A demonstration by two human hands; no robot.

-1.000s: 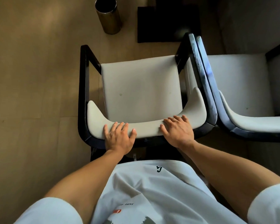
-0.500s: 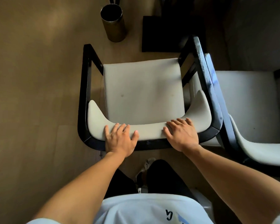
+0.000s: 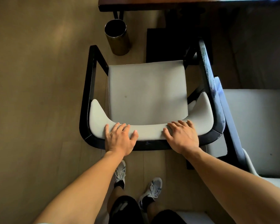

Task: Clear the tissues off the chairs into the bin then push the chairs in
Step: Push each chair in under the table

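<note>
A black-framed chair (image 3: 148, 92) with a pale grey seat and curved backrest stands in front of me, its seat bare of tissues. My left hand (image 3: 119, 138) lies flat on the left part of the backrest top, fingers straight. My right hand (image 3: 182, 136) lies flat on the right part in the same way. A dark cylindrical bin (image 3: 117, 37) stands on the floor beyond the chair's front left corner. A second chair (image 3: 257, 126) of the same kind sits close on the right, and its visible seat carries no tissue.
A dark wooden table (image 3: 184, 4) runs along the top edge, with a leg just behind the bin. A black mat (image 3: 168, 44) lies on the floor under it. Wooden floor stretches to the left. My two feet in grey trainers (image 3: 136, 183) stand behind the chair.
The chair has slid forward towards the table under both hands, and my arms have stretched out. The table edge has come into view at the top. The chair now stands ahead of its neighbour.
</note>
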